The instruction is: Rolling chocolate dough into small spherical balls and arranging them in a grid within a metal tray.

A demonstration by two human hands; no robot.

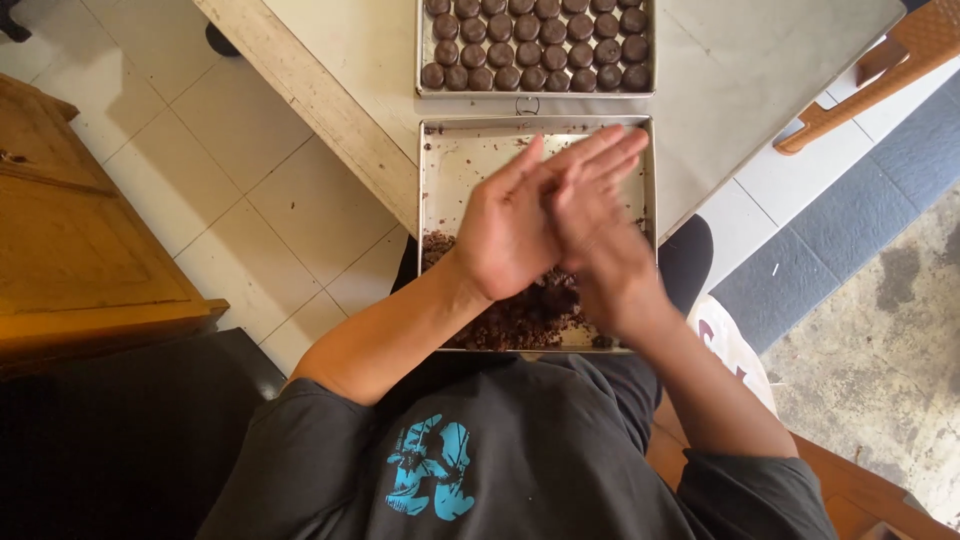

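Observation:
My left hand [505, 230] and my right hand [600, 215] are pressed palm to palm, fingers stretched out and pointing away from me. They hover over a rectangular metal tray [440, 190]. Anything between the palms is hidden. The near end of this tray holds a heap of dark brown crumbly dough [520, 315]; its far end is mostly bare with a few crumbs. Beyond it lies a second metal tray [421, 60] packed with rows of dark round chocolate balls [530, 50].
Both trays rest on a pale table [330, 90] whose edge runs diagonally at the left. A wooden cabinet [70, 230] stands at the left on the tiled floor. A wooden chair [880, 70] is at the top right.

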